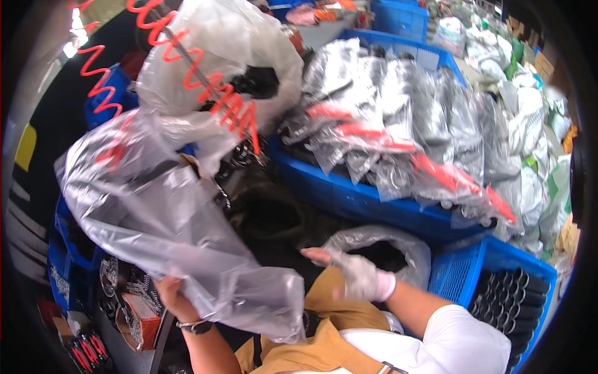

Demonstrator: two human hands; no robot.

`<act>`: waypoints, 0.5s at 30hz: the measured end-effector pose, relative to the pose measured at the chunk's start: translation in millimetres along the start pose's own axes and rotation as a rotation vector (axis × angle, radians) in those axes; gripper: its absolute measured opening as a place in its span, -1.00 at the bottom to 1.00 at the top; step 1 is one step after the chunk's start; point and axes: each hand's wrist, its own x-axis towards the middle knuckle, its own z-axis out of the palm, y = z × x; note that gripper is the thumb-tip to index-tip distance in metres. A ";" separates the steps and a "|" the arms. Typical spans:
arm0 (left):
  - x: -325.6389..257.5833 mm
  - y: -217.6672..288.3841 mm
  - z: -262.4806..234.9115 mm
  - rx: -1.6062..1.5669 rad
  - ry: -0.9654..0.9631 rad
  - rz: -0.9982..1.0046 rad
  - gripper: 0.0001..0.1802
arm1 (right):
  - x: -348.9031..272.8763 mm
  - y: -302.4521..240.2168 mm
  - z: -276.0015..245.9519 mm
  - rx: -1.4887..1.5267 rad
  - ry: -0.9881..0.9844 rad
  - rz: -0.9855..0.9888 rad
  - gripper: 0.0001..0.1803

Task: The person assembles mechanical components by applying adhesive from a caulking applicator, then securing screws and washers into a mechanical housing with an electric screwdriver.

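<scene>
A: Which package does the left hand [175,303] carry?

B: A large clear bag [168,218], crumpled and hazy, rising from lower centre to the upper left. The left grip is closed on the bag's lower edge, the fingers hidden behind the film. A dark watch [195,326] sits on that wrist.

A: And the right hand [355,274]?

B: It wears a pale glove with a pink cuff. Its grip is spread, fingers pointing left, pinching nothing, just in front of a small grey bag [386,246] whose open mouth shows dark contents.

A: What lies above the hands?

B: A second clear bag [218,50] at upper centre, with dark parts inside. A red coiled hose [212,93] crosses in front of it. To the right, a long blue crate [367,202] is heaped with clear packets [398,118] of dark parts, several showing red strips.

A: And on the right edge?

B: A blue mesh crate [458,271] at lower right holds rows of black tubes [511,299]. Beyond it, white and grey sacks [529,137] are piled toward the top right.

A: Lower left?

B: A red-brown box [142,318] beside loose metal parts, with more blue crates [62,249] behind the large bag.
</scene>
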 end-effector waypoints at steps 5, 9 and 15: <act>31.9 -4.8 80.5 -0.176 -0.185 0.121 -0.62 | 35.2 -55.3 32.1 -0.001 -0.383 0.468 0.20; 58.3 -10.1 121.9 -0.277 -0.541 -0.017 -0.53 | 24.0 -36.4 36.1 0.383 -0.165 0.248 0.09; 6.6 -69.7 163.1 0.312 -0.797 0.149 -0.06 | 59.5 -44.1 -3.8 0.276 0.390 0.092 -0.11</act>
